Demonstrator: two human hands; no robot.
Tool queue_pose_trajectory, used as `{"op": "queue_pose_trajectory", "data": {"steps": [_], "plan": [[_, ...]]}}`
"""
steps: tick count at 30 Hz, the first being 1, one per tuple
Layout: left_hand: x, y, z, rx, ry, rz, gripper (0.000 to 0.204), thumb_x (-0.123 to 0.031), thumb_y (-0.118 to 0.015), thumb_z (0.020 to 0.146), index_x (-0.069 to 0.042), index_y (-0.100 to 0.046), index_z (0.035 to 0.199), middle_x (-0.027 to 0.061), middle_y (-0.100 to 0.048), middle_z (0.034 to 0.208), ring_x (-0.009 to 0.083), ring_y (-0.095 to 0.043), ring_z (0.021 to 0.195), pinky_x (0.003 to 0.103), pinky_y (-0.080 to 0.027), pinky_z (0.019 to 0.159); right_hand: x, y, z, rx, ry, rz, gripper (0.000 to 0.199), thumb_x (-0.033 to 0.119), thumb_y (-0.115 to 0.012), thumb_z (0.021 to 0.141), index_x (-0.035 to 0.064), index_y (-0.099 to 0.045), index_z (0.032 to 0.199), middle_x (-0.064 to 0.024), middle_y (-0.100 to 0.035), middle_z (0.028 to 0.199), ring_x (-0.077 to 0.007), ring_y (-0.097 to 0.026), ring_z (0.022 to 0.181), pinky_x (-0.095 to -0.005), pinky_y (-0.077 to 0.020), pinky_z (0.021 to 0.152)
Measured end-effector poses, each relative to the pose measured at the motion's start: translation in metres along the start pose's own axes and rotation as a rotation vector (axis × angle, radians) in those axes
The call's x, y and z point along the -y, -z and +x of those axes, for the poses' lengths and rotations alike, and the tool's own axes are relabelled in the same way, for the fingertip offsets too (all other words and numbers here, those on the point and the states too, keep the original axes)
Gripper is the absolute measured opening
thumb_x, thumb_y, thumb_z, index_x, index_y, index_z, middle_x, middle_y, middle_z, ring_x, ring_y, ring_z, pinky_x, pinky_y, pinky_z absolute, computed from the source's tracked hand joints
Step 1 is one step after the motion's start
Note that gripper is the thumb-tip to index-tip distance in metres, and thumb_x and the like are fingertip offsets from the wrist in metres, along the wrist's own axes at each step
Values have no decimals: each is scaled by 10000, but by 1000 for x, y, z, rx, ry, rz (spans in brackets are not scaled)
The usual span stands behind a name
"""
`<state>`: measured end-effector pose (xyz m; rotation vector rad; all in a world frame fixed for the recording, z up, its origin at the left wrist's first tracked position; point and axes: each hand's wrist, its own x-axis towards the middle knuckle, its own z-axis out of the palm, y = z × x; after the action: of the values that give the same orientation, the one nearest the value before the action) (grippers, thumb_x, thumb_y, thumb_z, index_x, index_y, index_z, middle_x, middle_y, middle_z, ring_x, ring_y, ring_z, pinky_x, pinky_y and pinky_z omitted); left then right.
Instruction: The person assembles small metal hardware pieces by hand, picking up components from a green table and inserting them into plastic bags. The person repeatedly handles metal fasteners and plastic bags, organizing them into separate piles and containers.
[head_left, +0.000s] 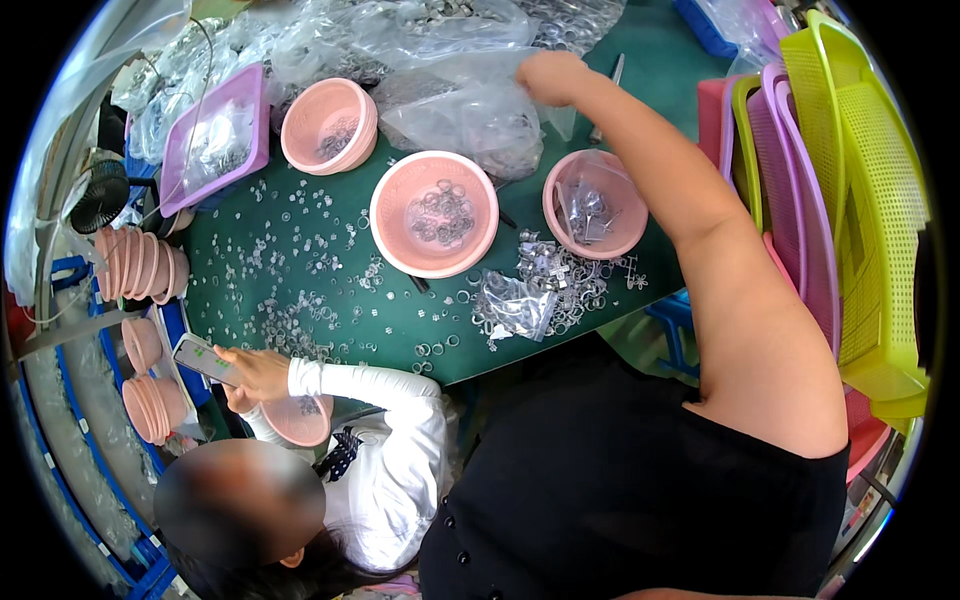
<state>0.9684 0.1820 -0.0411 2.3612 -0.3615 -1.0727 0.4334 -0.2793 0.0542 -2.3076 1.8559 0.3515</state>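
Resting at the right-hand edge of a clear plastic bag, the right hand has its fingers curled inward, though I can't tell whether they pinch the film; the left hand is out of view. And the bag lies at the tabletop's far side, just beyond the middle pink bowl. Soft, thin and probably slippery, this one! Dark contents suggest weight that could sag and shift, so bunched film makes the likeliest hold, a second hand supporting underneath.
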Motion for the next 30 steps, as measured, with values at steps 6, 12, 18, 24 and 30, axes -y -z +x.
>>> {"op": "queue_pose_trajectory", "data": {"steps": [6,12,18,24,30], "plan": [[9,-6,-12,-18,18,-16,366,-135,-600,833,9,-515,1157,111,-583,1041,172,-557,927,290,-424,852,-37,25,4,-283,26,311,158,162,-604,727,91,-653,859,-116,-648,835,-287,-612,811,-383,-483,694],[18,-16,-17,0,29,-11,362,-135,-599,835,11,-516,1155,110,-583,1039,171,-557,926,289,-423,852,-55,35,-8,-298,36,459,188,169,-595,751,69,-645,902,-126,-644,828,-290,-605,794,-371,-469,703],[25,-18,-23,11,35,-18,358,-136,-598,837,12,-517,1153,109,-584,1038,169,-557,925,288,-423,852,-54,39,-18,-271,-19,448,167,169,-589,753,69,-634,880,-124,-637,812,-284,-597,767,-376,-459,676],[24,-18,-26,30,24,-6,354,-136,-596,839,13,-518,1150,107,-585,1037,168,-557,924,287,-422,852,-65,37,-22,-423,-58,282,147,112,-559,741,38,-624,851,-126,-629,770,-268,-596,738,-369,-461,655],[38,-21,-37,28,37,-24,350,-136,-595,841,14,-519,1148,106,-585,1035,166,-557,923,286,-421,852,-16,86,-62,-575,-171,41,292,112,-494,766,86,-587,1041,-147,-632,829,-294,-628,798,-410,-490,670]]}}
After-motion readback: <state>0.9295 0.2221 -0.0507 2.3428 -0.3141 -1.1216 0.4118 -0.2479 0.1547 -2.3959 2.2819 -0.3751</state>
